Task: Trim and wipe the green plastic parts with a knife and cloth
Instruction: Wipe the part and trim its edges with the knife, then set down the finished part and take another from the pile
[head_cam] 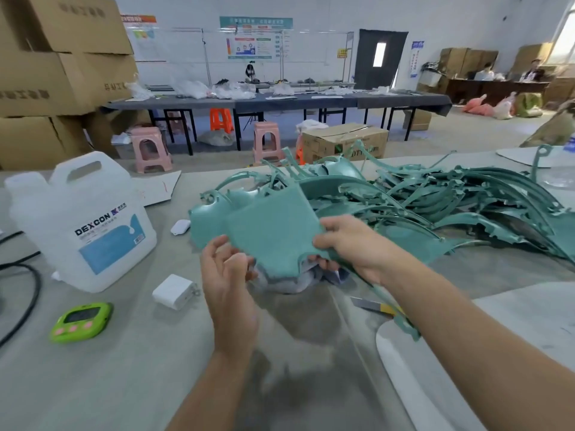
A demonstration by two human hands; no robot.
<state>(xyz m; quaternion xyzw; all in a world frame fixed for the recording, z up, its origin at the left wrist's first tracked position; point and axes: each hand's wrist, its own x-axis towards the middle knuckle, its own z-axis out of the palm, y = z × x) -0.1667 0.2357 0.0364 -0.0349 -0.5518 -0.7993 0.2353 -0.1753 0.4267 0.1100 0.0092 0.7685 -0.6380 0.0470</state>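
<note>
At mid-bench (124, 368), right hand (351, 244) clamps a part (267, 225) at its 3 o'clock edge, left hand (228, 269) curled at 7 o'clock, grip unclear, cloth (286, 281) beneath, knife (370, 304) idle at 4 o'clock, pile (435, 206) at 2 o'clock seemingly still waiting.

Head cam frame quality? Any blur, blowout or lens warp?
Head view: wide-angle warp, the cardboard boxes lean at the left margin. Head view: the window at top right is blown out. Head view: the left hand is slightly motion-blurred, its grip unclear; the right hand, green part and jug label read sharp. Head view: the far posters are too soft to read.
</note>
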